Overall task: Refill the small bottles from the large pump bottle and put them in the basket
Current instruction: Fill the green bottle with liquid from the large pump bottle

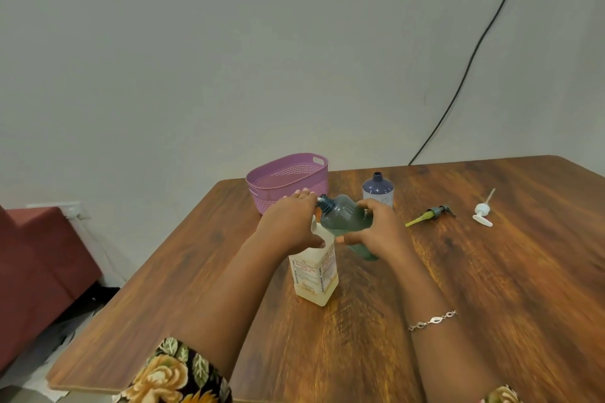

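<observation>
While right fingers (368, 206) grip teal bottle (343, 216), neck pointing up-left, left fingers (302, 195) lie flat atop pump bottle (314, 275).

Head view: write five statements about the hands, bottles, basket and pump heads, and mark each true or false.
1. The right hand grips the green bottle, which is tilted and off the table. True.
2. A small bottle sits in the purple basket. False: no bottle shows inside it, and both small bottles are outside it.
3. The blue bottle stands upright with no cap. True.
4. Both pump heads are screwed onto bottles. False: the green pump head and the white pump head lie loose on the table.
5. The left hand lies flat on the table. False: it lies over the top of the large bottle.
</observation>
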Available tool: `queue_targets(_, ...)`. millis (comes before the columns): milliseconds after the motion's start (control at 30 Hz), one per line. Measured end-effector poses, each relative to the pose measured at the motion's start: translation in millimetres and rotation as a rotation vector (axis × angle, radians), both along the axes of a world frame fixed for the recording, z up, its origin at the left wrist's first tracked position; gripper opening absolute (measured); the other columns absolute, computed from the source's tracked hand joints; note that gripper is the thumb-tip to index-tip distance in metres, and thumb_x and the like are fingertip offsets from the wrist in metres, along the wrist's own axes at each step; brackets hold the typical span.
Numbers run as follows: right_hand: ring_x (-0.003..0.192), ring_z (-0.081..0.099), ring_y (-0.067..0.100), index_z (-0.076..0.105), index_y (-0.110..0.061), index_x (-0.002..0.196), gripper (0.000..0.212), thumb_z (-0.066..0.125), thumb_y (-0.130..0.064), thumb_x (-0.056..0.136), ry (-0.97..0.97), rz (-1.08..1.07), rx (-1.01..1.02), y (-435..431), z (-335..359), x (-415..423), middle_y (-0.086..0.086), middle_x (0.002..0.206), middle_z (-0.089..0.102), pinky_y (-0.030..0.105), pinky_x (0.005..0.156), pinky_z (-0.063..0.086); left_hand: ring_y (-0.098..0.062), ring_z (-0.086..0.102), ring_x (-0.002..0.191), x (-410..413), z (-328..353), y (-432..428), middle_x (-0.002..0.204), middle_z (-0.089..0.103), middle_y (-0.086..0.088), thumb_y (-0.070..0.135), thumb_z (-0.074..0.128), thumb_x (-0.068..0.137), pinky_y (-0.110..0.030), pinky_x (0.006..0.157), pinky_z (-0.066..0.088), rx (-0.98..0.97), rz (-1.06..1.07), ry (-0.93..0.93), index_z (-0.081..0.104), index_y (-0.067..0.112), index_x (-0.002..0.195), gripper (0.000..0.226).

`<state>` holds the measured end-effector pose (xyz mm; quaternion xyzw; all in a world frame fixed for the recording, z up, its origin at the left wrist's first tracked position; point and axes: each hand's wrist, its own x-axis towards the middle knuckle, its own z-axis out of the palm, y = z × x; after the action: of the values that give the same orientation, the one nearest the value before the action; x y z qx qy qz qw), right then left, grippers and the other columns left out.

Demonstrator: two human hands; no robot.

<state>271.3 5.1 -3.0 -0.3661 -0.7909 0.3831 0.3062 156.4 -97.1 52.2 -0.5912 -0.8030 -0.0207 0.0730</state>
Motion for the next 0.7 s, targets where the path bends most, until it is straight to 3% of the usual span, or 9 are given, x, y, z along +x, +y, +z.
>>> queue_targets(267, 0.094, 0.046, 0.011, 0.052, -0.018, 0.119, 0.062, 0.083, -0.021, 0.065, -0.030, 0.000, 0.000, 0, -6, 1, -0.006, 0.103, 0.051, 0.030, 0.077, 0.044, -0.021, 0.032, 0.136, 3, -11, 4, 0.149, 0.033, -0.006, 0.023, 0.066, 0.085, -0.029, 0.108, 0.030, -0.002, 0.015, 0.103, 0.031, 0.012, 0.140, 0.066)
queue_targets(400, 0.094, 0.046, 0.011, 0.051, -0.017, 0.121, 0.066, 0.083, -0.022, 0.064, -0.034, -0.007, 0.018, 1, -4, 1, 0.000, 0.114, 0.056, 0.029, 0.077, 0.042, -0.021, 0.022, 0.141, 4, -9, -1, 0.155, 0.021, -0.007, 0.028, 0.068, 0.084, -0.031, 0.112, 0.023, -0.026, 0.008, 0.072, 0.021, 0.012, 0.146, 0.079)
queue_targets(467, 0.094, 0.046, 0.012, 0.050, -0.015, 0.123, 0.068, 0.083, -0.022, 0.064, -0.027, -0.009, 0.022, 1, -1, 1, 0.001, 0.117, 0.056, 0.029, 0.078, 0.043, -0.021, 0.025, 0.140, 2, -5, -2, 0.155, 0.020, -0.005, 0.031, 0.067, 0.084, -0.032, 0.110, 0.027, -0.006, 0.011, 0.005, 0.022, 0.014, 0.146, 0.078)
queue_targets(600, 0.094, 0.046, 0.011, 0.050, -0.016, 0.124, 0.068, 0.083, -0.023, 0.065, -0.032, -0.007, 0.032, 3, 2, 0, 0.001, 0.117, 0.056, 0.028, 0.076, 0.041, -0.022, 0.049, 0.121, 3, 2, 6, 0.146, 0.039, -0.006, 0.028, 0.067, 0.083, -0.030, 0.093, 0.044, -0.011, 0.027, -0.012, 0.036, 0.015, 0.139, 0.065)
queue_targets(700, 0.093, 0.046, 0.011, 0.051, -0.017, 0.121, 0.066, 0.083, -0.021, 0.064, -0.017, -0.007, 0.008, 4, -3, -1, -0.002, 0.110, 0.055, 0.029, 0.076, 0.042, -0.020, 0.055, 0.100, 3, 4, 14, 0.122, 0.056, -0.008, 0.012, 0.058, 0.088, -0.025, 0.079, 0.046, -0.028, 0.040, 0.022, 0.043, 0.013, 0.132, 0.046)
